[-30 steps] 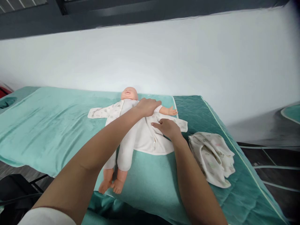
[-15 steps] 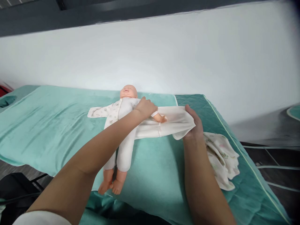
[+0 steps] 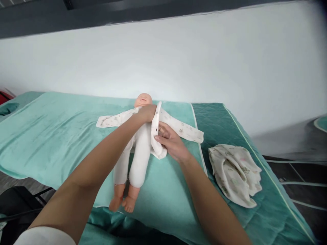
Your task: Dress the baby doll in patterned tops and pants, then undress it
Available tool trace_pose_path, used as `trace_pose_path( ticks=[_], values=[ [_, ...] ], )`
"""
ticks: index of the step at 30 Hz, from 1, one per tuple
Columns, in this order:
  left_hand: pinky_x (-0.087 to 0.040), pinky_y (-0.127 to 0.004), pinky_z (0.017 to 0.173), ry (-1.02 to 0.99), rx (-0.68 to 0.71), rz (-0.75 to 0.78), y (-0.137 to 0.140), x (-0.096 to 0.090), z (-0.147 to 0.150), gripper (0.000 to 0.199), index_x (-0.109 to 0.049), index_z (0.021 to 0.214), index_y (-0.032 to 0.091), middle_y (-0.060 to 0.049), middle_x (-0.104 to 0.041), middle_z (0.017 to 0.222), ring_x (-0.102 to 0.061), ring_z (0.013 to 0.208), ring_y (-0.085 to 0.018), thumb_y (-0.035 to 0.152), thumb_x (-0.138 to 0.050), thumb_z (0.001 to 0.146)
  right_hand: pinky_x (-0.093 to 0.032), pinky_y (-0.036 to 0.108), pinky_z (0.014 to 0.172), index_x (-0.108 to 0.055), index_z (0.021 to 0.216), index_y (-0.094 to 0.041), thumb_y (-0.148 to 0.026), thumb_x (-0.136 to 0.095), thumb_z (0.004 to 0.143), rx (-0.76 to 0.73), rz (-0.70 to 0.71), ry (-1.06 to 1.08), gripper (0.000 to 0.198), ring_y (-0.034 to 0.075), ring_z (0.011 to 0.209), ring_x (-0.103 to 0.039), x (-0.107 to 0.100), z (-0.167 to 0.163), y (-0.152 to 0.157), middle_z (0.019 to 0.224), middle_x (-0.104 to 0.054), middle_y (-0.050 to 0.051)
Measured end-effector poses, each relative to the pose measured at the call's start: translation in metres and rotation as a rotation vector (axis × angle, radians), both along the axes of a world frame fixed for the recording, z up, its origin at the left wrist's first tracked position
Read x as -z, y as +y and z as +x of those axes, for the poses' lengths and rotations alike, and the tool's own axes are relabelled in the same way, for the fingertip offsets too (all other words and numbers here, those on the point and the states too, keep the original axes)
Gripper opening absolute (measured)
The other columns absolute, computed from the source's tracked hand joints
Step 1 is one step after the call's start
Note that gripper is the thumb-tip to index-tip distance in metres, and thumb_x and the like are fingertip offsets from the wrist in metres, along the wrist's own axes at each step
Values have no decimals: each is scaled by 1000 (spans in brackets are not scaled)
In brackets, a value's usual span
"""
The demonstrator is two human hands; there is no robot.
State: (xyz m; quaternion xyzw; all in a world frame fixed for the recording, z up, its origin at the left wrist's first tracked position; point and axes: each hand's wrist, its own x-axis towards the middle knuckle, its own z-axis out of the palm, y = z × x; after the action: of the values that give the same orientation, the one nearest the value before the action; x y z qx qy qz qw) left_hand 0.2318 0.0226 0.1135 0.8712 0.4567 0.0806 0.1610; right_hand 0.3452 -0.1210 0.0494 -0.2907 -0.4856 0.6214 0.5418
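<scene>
A baby doll [image 3: 140, 165] lies on its back in white leggings, head away from me. The patterned white baby shirt [image 3: 184, 129] lies about it, with both sleeves stretched out to the sides. My left hand [image 3: 148, 113] reaches over the doll's chest, and its fingers go out of sight behind the raised front panel of the shirt. My right hand [image 3: 173, 139] pinches the edge of that same panel between thumb and fingers, beside the doll's right-hand side in view. The doll's arm on that side is hidden.
A crumpled patterned cloth [image 3: 235, 173] lies to the right on the dark green quilted cover [image 3: 273, 204]. Under the doll spreads a light green sheet [image 3: 63, 136]. A white wall [image 3: 163, 58] rises behind the bed, and a black object [image 3: 20, 207] stands at the lower left.
The right side of the shirt, earlier stretched open with its plain inner side up, now has its patterned sleeve laid out. My right hand has moved left to the shirt's front edge.
</scene>
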Motion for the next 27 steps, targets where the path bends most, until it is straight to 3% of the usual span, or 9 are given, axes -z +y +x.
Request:
trace_pose_path(
  ticks=[5,8,10,13,17,21,24,27],
  values=[
    [-47,-28,88,-306,-42,-213,-5,-23,-24,36,-70,103,14,-9,-76,103,-67,96,-20,41,-47,96,-53,28,67,-57,137,-38,-32,-75,85,-75,59,-89,56,10,72,-56,2,-5,-3,149,-53,4],
    [-47,-28,82,-290,11,-268,-17,-26,-30,49,-63,122,15,-8,-74,106,-67,94,-21,47,-65,84,-55,32,70,-53,141,-42,-34,-70,89,-126,98,-98,56,10,72,-58,0,-4,-4,159,-43,2],
    [-45,-28,76,-183,73,-213,-22,-22,-31,57,-60,128,17,-7,-73,106,-66,91,-21,37,-73,77,-55,32,69,-52,142,-44,-35,-70,89,-146,115,-100,56,10,71,-58,0,-4,-5,161,-40,1],
    [-44,-29,73,-132,69,-30,-22,-13,-31,39,-64,120,19,-5,-71,101,-65,88,-21,19,-62,81,-55,32,68,-55,140,-43,-36,-71,88,-137,119,-119,54,11,72,-60,0,-3,-5,160,-41,1],
    [-46,-33,78,-205,-134,246,-15,-5,-39,32,-64,112,20,-8,-69,107,-63,97,-24,9,-49,86,-55,32,71,-64,129,-34,-40,-71,89,-75,116,-195,42,14,78,-64,4,-1,-4,143,-60,5],
    [-49,-39,82,-153,-267,380,-19,4,-63,31,-62,110,20,-11,-65,111,-58,109,-30,7,-48,86,-55,33,76,-70,115,-29,-39,-69,92,45,157,-197,25,15,80,-67,9,5,1,115,-72,5],
    [-48,-42,92,-243,-258,477,-40,25,-96,27,-61,109,20,-11,-64,110,-57,109,-28,9,-48,89,-56,34,80,-72,109,-27,-38,-69,91,100,162,-216,21,18,85,-68,12,10,3,109,-73,5],
    [-49,-40,94,-406,-293,480,-74,58,-135,20,-61,108,21,-8,-65,108,-59,106,-24,17,-47,95,-57,35,82,-72,108,-27,-38,-72,89,130,122,-202,22,19,89,-69,12,13,4,112,-74,5]
  ],
)
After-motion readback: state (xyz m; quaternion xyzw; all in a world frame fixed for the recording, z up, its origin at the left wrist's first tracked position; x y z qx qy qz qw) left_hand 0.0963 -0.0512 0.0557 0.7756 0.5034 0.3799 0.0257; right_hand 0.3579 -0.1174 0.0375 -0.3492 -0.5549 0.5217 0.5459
